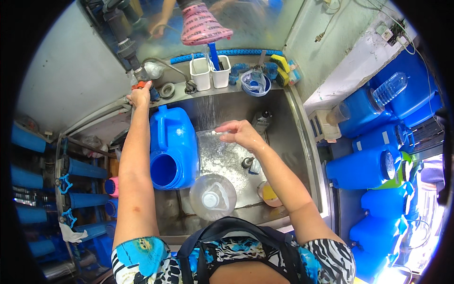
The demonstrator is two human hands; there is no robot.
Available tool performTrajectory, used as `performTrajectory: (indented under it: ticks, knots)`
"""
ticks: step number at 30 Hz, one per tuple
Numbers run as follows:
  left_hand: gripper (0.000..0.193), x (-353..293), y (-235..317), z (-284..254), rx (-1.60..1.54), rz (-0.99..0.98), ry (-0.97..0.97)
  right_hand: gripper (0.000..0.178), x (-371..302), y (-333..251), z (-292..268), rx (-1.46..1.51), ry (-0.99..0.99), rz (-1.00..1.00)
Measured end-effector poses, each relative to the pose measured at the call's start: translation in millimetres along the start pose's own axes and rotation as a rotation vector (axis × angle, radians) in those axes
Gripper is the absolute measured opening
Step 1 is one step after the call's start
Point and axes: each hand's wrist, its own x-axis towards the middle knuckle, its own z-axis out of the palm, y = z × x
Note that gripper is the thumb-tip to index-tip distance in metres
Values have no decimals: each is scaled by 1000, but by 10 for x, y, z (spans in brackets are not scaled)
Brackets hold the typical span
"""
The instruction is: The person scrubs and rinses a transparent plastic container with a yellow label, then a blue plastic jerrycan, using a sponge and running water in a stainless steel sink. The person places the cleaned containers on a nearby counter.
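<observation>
My left hand is closed around the orange valve handle on a grey pipe behind the sink. Over the metal sink, my right hand reaches out beside falling water, thumb and fingers apart; a small white spot shows at the fingertips, too small to name. Between my arms, a large blue jug lies with its uncapped mouth toward me. Nearer my body stands a clear round bottle with a white cap. A pink cloth-wrapped spout hangs above.
White containers, a blue-rimmed bowl and yellow sponges line the back ledge. In the sink are a dark-capped bottle, a small pump bottle and a yellow-bottomed tub. Several blue jugs stand at right.
</observation>
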Motion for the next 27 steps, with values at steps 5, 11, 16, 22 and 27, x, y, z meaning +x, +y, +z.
performTrajectory:
  ticks: [5, 11, 16, 22, 27]
  knots:
    - [65, -816, 217, 162, -46, 189, 313, 48, -197, 1222, -422, -869, 81, 350]
    - [25, -2418, 999, 717, -536, 1108, -247, 22, -516, 2230, -260, -1082, 160, 509]
    - [30, -2686, 1938, 1261, -432, 1012, -490, 20, -618, 2375, -150, -1141, 63, 441]
    - [33, -2601, 2290, 1586, -822, 404, -615, 22, -594, 2298, -157, -1221, -11, 403]
    - [27, -2757, 2291, 1492, -1273, -430, -268, 23, -578, 2336, -142, -1235, -1, 389]
